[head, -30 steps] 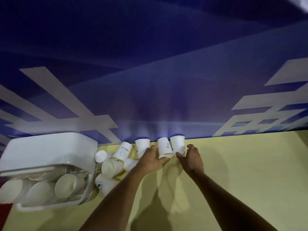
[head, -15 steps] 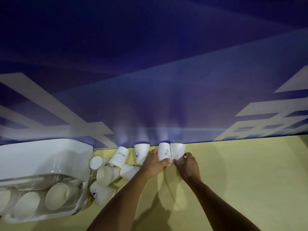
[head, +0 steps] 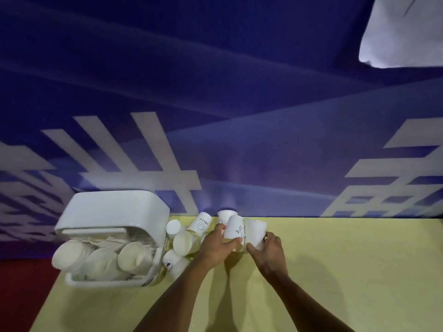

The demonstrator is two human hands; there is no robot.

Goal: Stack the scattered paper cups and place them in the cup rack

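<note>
My left hand (head: 217,248) grips a white paper cup marked "HI" (head: 233,230), tilted with its base pointing away from me. My right hand (head: 268,251) holds a plain white cup (head: 255,232) right beside it; the two cups touch. Another cup (head: 225,215) stands behind them by the wall. A "HELLO" cup (head: 201,224) and several more white cups (head: 184,242) lie scattered to the left. The white cup rack (head: 115,212) sits at the table's left, with stacked cups (head: 134,256) showing in its open front.
The yellow table (head: 335,271) runs right and toward me. A blue banner wall (head: 215,116) with white characters rises along its far edge. Red floor (head: 21,295) shows left of the table.
Both hands have tightened on their cups and lifted them slightly; the "HI" cup now tilts against the plain one. The camera view has shifted right and up.
</note>
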